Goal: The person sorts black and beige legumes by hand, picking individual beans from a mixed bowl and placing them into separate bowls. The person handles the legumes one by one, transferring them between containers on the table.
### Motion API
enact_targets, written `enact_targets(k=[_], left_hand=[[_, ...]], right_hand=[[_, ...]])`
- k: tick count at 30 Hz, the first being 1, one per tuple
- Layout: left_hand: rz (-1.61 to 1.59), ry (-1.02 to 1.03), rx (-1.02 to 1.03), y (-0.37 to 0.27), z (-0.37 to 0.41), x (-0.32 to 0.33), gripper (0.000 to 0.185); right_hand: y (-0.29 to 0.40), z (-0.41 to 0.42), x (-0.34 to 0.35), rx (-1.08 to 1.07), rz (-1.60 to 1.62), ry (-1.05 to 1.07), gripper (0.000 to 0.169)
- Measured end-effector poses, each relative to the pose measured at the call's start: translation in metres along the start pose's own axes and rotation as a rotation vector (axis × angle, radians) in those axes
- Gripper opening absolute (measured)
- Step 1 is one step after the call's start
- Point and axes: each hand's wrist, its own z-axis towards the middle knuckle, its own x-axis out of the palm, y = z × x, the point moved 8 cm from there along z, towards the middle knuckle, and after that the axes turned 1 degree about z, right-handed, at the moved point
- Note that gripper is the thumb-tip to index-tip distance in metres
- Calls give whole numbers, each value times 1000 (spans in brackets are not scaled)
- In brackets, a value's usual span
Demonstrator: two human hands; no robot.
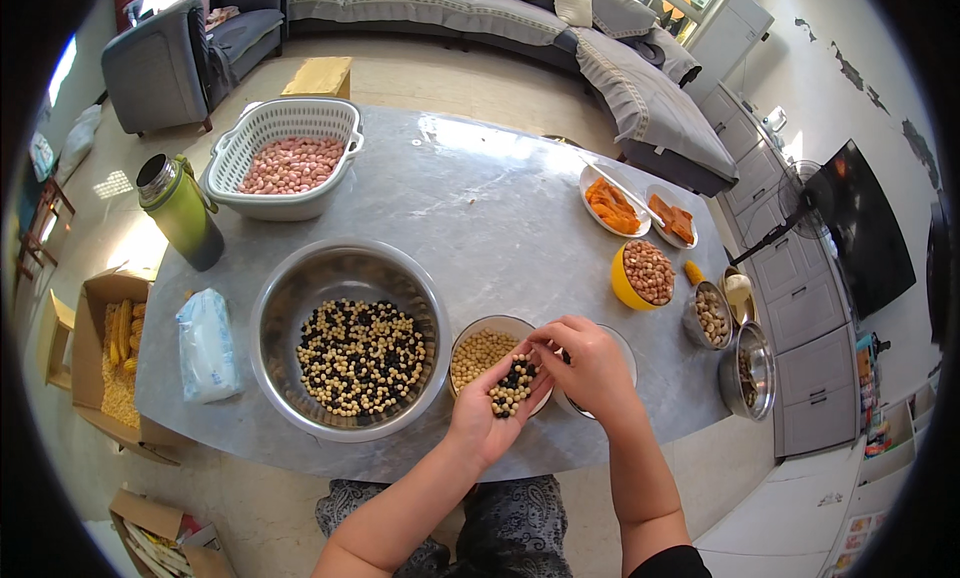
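My left hand [491, 413] is palm up, cupping a heap of mixed black and pale yellow beans [513, 387]. Fingertips of my right hand [589, 357] meet the left fingers at the heap's upper edge; whether they pinch a bean is hidden. Beneath the left hand stands a bowl of pale yellow beans [480, 353]. Another white-rimmed bowl [630, 360], partly behind my right hand, shows a few dark beans. To the left, a large stainless steel basin [270, 383] holds mixed black and yellow beans [362, 357].
A white basket [225, 154] of pink peanuts, a green bottle [180, 214] and a tissue pack [208, 345] stand left on the grey table [465, 233]. At right are a yellow bowl [626, 282] of nuts, two plates of orange food [615, 203] [679, 222] and steel bowls [697, 330].
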Motion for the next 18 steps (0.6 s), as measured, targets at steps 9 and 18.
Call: enact_targets(k=[9, 18], left_hand=[[37, 19, 1, -12, -10, -2, 33], [19, 88, -20, -20, -16, -1, 34]], right_hand=[[15, 6, 8, -105, 76, 129, 12], [17, 11, 7, -57, 67, 36, 12]])
